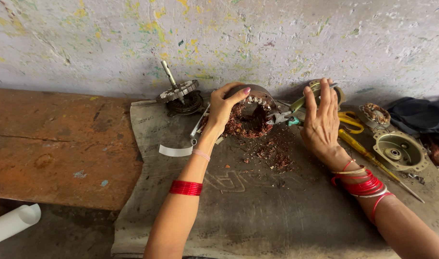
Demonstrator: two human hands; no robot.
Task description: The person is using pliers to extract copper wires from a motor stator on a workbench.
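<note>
Your left hand (222, 108) grips the near rim of a round motor stator (250, 111), tilted on edge on the grey mat (258, 206) covering the surface, copper winding scraps (272, 153) spilled just in front of it. Your right hand (321, 117) is open, fingers spread upward, palm resting against the green-handled pliers (289, 112) whose tip touches the stator's right side. Behind the left hand: a rotor with shaft (178, 91). Right of the right hand: yellow screwdriver (368, 156), round metal motor housing (399, 151), small wound coil (375, 113), dark cloth (421, 115). Left: rusty metal plate (61, 144).
</note>
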